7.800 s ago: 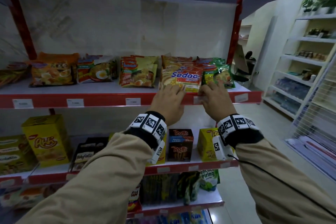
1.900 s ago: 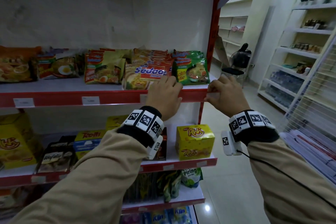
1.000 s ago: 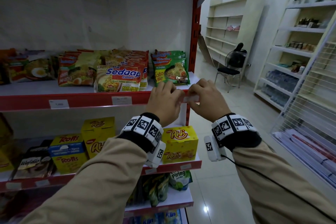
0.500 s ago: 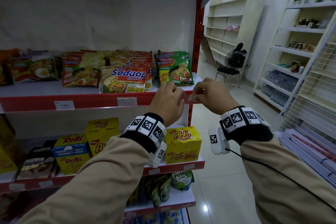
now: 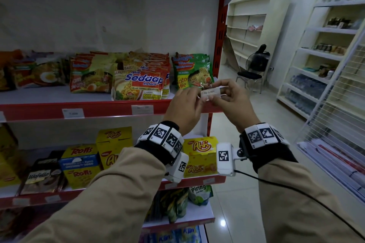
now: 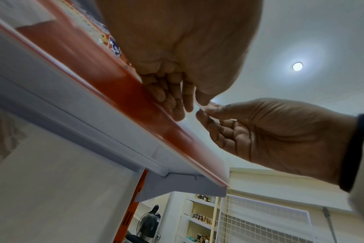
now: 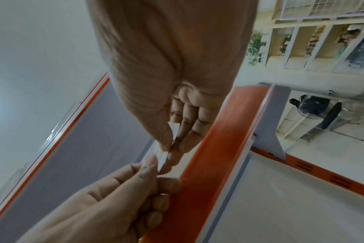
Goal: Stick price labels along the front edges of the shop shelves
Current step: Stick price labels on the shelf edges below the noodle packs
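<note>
Head view: both hands, left hand (image 5: 184,108) and right hand (image 5: 233,100), pinch one price label (image 5: 211,92) before the red shelf edge (image 5: 106,109).

Noodle packets (image 5: 138,83) on shelf (image 5: 39,108) (snack boxes (image 5: 199,156) below).

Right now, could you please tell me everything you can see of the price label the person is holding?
The price label is a small white rectangular slip, seemingly paper, printed "Rp 2.000" in dark type. It lies roughly level with its printed face toward the head camera, held in the air just in front of the red shelf edge, near its right end and not yet stuck on. The left hand pinches its left end and the right hand its right end. Its back is hidden.
</note>
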`<act>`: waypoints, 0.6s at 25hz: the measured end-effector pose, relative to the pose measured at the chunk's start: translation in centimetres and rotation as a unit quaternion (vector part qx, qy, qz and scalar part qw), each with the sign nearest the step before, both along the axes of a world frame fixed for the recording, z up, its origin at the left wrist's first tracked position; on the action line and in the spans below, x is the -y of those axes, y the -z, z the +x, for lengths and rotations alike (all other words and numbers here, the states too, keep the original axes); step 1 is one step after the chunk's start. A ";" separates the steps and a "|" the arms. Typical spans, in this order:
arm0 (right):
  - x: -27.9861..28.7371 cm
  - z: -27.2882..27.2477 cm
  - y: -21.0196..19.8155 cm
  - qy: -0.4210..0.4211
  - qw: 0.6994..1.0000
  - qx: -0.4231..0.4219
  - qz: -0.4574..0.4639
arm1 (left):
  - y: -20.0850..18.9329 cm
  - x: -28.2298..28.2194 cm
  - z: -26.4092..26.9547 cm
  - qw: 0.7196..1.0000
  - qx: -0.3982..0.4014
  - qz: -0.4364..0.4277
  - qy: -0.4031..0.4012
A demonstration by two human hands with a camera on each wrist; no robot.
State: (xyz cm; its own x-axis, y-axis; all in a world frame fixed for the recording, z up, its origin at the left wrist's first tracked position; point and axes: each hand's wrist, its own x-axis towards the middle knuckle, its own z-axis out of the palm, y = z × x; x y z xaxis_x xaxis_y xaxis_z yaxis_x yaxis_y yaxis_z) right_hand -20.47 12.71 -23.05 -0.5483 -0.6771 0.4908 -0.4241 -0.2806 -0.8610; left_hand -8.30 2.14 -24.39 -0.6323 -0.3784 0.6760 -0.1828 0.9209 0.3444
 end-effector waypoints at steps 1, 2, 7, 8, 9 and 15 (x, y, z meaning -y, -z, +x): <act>0.1 -0.1 0.1 0.016 0.999 -0.036 0.012 | 0.0 0.1 -0.1 1.000 -0.006 -0.001 -0.001; 0.1 -0.2 0.1 0.042 0.995 -0.090 0.026 | -0.1 0.2 -0.1 1.000 -0.009 -0.004 -0.003; -0.4 -1.0 -0.4 0.119 0.961 -0.243 0.059 | 0.1 0.0 -0.1 0.999 -0.006 -0.032 -0.007; -0.5 -1.2 -0.6 0.128 0.960 -0.246 0.049 | 0.0 -0.1 0.1 0.999 -0.002 -0.032 -0.006; -0.5 -1.3 -0.9 0.137 0.958 -0.251 0.041 | -0.1 0.0 0.2 0.999 0.007 -0.039 -0.009; 0.2 -1.1 -0.8 0.104 0.941 -0.305 0.101 | -0.5 0.6 0.9 0.996 0.044 -0.059 -0.050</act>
State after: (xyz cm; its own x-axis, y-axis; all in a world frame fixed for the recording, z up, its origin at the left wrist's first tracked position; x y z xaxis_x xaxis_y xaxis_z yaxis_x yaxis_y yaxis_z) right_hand -21.53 12.51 -22.24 -0.3370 -0.7000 0.6297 -0.8845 0.0062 -0.4665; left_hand -7.41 1.55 -23.93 -0.6538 -0.3646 0.6631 -0.3010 0.9293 0.2142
